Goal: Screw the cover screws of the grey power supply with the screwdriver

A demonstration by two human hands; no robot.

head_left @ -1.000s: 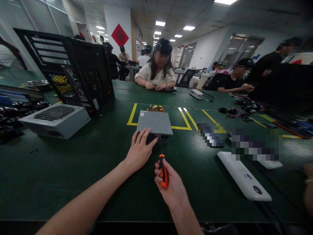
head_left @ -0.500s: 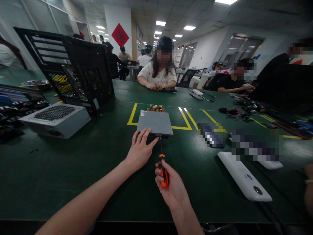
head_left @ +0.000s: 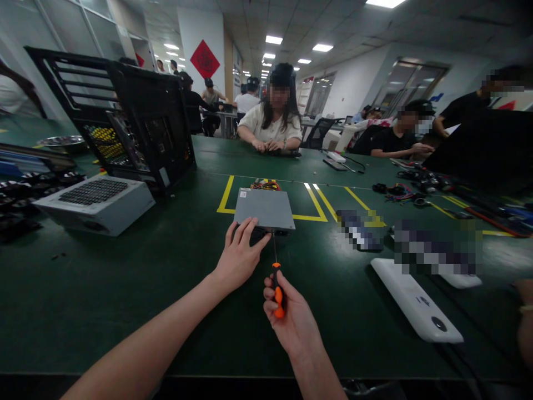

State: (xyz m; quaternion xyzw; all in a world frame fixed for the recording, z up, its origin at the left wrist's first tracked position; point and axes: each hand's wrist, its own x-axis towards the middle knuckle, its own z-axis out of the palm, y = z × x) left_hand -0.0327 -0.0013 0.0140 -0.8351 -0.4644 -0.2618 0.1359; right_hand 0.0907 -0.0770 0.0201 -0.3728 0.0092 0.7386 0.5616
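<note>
A grey power supply unit [head_left: 266,208] lies on the green table in front of me, its bundle of coloured cables [head_left: 268,185] at the far side. My left hand [head_left: 239,250] grips its near left edge, fingertips on the top and thumb low against the near face. In my right hand [head_left: 289,305] is an orange and black screwdriver [head_left: 278,297], fingers wrapped round the handle. Its thin shaft points away from me, and the tip meets the near face of the unit beside my left thumb. Any screw at the tip is too small to make out.
At left stand another power supply unit [head_left: 100,203], an open black computer case [head_left: 137,122] and a metal bowl [head_left: 62,143]. White devices with cables, including a power bank-like one [head_left: 416,300], lie at right. Across the table sits a person [head_left: 270,122]. Yellow tape [head_left: 310,218] marks the tabletop.
The screwdriver handle has turned in my right hand, showing a different side of its orange pattern. My left hand and the power supply unit stay put. People in the background have shifted slightly.
</note>
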